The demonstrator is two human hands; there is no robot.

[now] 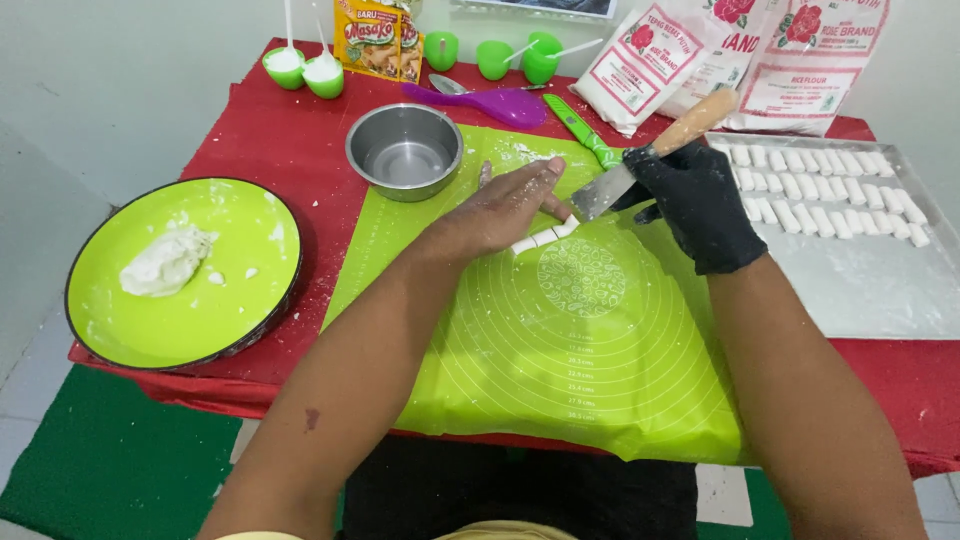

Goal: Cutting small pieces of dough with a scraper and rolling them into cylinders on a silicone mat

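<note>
My left hand (505,208), bare and dusted with flour, rests flat on a thin roll of white dough (545,237) lying on the green silicone mat (560,340). My right hand (695,205) wears a black glove and grips the wooden handle of a metal scraper knife (600,192). The blade touches the roll's right end, just beside my left fingertips. The roll shows cut marks dividing it into small pieces.
A metal tray (860,280) at right carries rows of cut dough pieces (830,195). A green plate (185,275) with a dough lump (165,262) sits at left. A steel bowl (404,150), green knife (583,132), purple spoon (490,102), green cups and flour bags (720,60) stand behind.
</note>
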